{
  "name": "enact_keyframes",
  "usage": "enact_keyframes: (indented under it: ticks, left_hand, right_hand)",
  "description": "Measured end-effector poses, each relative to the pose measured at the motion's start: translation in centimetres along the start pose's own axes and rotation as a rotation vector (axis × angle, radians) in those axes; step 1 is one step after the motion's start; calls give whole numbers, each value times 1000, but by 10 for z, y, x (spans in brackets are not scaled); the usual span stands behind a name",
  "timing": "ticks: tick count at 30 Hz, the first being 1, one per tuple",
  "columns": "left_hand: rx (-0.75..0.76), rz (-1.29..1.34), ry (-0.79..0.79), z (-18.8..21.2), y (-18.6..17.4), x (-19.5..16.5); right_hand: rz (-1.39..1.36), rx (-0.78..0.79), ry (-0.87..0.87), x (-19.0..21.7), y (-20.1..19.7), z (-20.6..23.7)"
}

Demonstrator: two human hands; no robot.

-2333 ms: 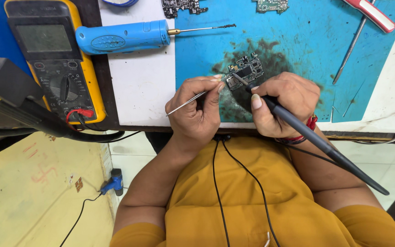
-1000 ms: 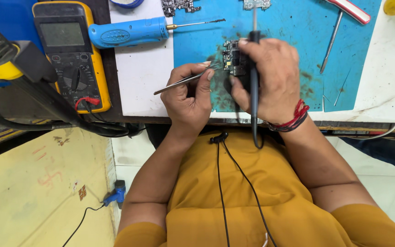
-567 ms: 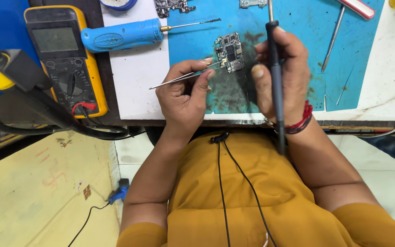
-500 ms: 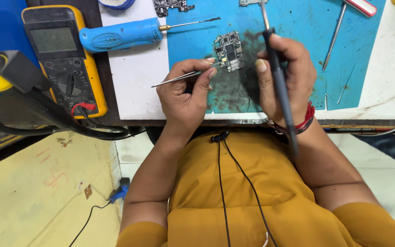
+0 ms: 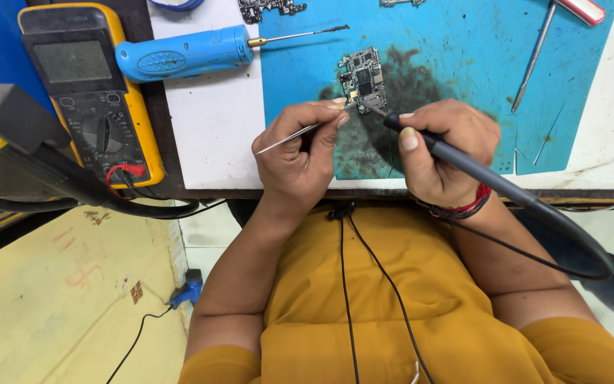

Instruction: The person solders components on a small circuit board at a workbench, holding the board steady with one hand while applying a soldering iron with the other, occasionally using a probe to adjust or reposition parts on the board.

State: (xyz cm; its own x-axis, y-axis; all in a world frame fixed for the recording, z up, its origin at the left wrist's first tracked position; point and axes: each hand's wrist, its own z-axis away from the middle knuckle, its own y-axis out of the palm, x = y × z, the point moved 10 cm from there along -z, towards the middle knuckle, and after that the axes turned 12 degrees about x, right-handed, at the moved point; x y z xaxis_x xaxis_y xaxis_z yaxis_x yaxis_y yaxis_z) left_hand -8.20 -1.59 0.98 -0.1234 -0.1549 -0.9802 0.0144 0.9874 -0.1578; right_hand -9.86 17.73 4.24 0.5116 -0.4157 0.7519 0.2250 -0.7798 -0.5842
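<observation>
Now you're lowering the soldering iron [image 5: 463,160] from upright to slanted.
Your right hand [image 5: 445,153] is gripping its dark handle, tip touching the small circuit board [image 5: 361,77] on the scorched blue mat [image 5: 449,64]; your left hand [image 5: 300,153] is pinching thin metal tweezers [image 5: 289,139].

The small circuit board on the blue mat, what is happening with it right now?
A person in a mustard shirt works on the small circuit board, which lies on a stained blue mat. The left hand pinches thin metal tweezers, their points at the board's lower edge. The right hand holds a dark soldering iron like a pen, its tip at the same spot. A yellow multimeter and a blue-handled tool lie unused to the left.
</observation>
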Motion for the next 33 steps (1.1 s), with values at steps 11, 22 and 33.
enact_keyframes:
  ticks: [11, 22, 33]
  left_hand:
    - [-9, -45, 3, 0, -1, -4]
    - [-36, -23, 7, 1, -2, -1]
    - [-40, -26, -1, 1, -2, -1]
  right_hand:
    - [22, 33, -23, 5, 4, -7]
    - [31, 39, -42, 6, 5, -8]
    - [41, 49, -43, 7, 4, -9]
